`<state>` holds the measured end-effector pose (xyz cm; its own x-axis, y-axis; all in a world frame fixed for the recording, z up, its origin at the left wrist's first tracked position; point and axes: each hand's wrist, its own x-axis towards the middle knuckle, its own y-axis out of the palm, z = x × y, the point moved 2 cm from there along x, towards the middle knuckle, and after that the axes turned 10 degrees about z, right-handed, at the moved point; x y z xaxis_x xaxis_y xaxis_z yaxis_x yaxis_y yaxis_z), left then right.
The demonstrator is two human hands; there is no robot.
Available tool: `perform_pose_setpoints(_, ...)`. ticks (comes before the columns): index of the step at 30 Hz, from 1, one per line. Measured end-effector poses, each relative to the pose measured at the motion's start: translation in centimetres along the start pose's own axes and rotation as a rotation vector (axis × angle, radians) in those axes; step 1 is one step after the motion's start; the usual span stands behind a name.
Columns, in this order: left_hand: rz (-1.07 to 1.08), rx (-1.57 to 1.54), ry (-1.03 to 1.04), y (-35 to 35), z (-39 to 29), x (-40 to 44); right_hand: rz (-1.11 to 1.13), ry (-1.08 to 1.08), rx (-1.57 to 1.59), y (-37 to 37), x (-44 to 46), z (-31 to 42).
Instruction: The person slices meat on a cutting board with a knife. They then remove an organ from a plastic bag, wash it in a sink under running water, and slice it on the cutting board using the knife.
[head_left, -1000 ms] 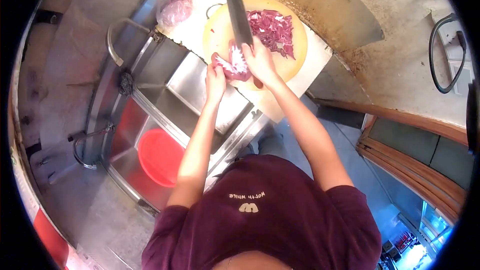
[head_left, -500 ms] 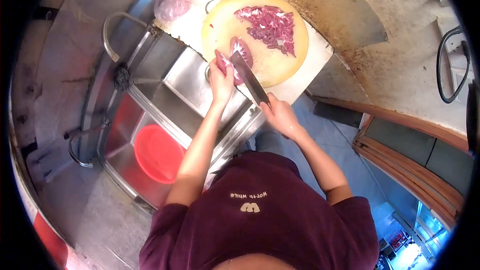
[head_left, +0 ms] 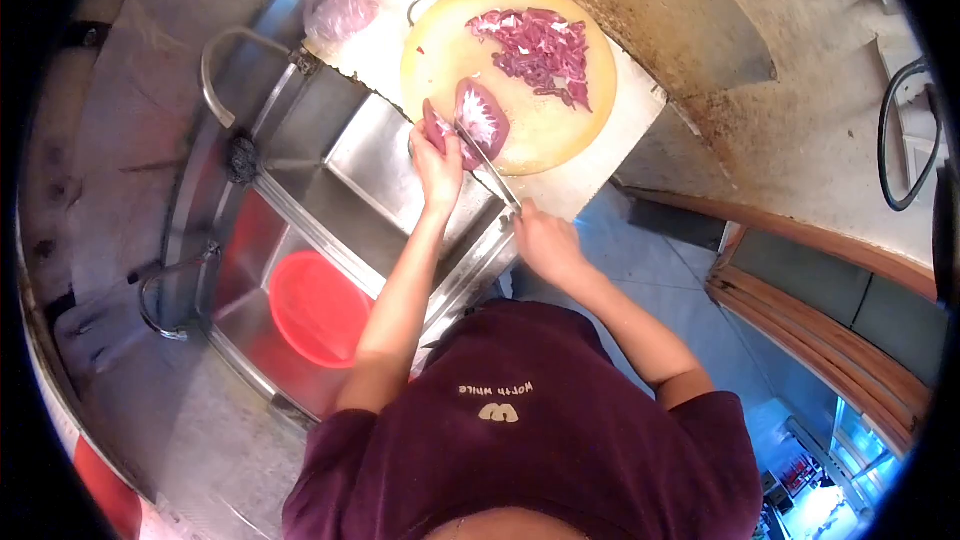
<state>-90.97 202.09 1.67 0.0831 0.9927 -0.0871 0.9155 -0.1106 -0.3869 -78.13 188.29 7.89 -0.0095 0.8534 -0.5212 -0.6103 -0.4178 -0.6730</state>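
At the near left edge of the round yellow cutting board [head_left: 560, 145], my left hand [head_left: 438, 175] grips the side of a dark red kidney [head_left: 483, 120]. It is cut open like a book, its white core facing up. My right hand [head_left: 548, 242] is closed round the handle of a kitchen knife [head_left: 497, 178]. The blade stands nearly on edge, its tip against the opened meat beside my left fingers. Farther back on the board lies a pile of cut dark red pieces [head_left: 545, 55], some with white bits.
A clear plastic bag [head_left: 342, 5] with pinkish contents sits left of the board. Below it is a steel double sink [head_left: 345, 225] with a curved faucet [head_left: 213, 70]; a red basin [head_left: 320, 308] stands in the nearer bowl. A stained wall panel [head_left: 640, 0] rises behind the board.
The blade has turned from lying broad side up to standing on edge, and my right hand has rolled with it. The kidney's two flaps now lie wider apart, showing more white core.
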Motion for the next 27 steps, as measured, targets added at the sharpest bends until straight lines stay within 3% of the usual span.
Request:
perform_pose_setpoints(3, 0.036, -0.011, 0.025, -0.1, 0.0, 0.0, -0.032, -0.045, -0.022, -0.6, 2.3, 0.9)
perform_pose_setpoints(9, 0.292, -0.669, -0.313, -2.4, 1.4, 0.7, -0.140, -0.095, 0.107, -3.1, 4.8, -0.5)
perform_pose_setpoints(13, 0.470, -0.962, -0.395, -3.8, 0.3, 2.4, -0.185, -0.002, 0.149, -3.8, 3.4, -4.7)
perform_pose_setpoints(14, 0.506, -0.944, -0.446, -3.6, -0.7, 2.8, -0.194, 0.019, 0.158, -4.4, 3.2, -5.5)
perform_pose_setpoints(17, 0.664, -0.793, -0.337, -2.4, -3.1, 4.4, -0.189, 0.077, 0.189, -5.8, 2.4, -6.8)
perform_pose_setpoints(21, 0.738, -0.148, -0.198, -0.9, -3.1, 6.4, -0.168, 0.087, 0.202, -6.1, 1.8, -6.9)
perform_pose_setpoints(22, 0.654, 0.062, -0.080, -0.9, -1.6, 7.0, -0.173, 0.090, 0.201, -5.7, 1.8, -6.9)
perform_pose_setpoints(26, 0.369, 0.376, 0.202, -1.3, 1.9, 7.4, -0.223, 0.072, 0.267, -5.3, 1.8, -6.9)
perform_pose_setpoints(27, 0.377, 0.385, 0.159, -1.4, 0.8, 6.9, -0.241, 0.061, 0.293, -5.0, 1.9, -7.1)
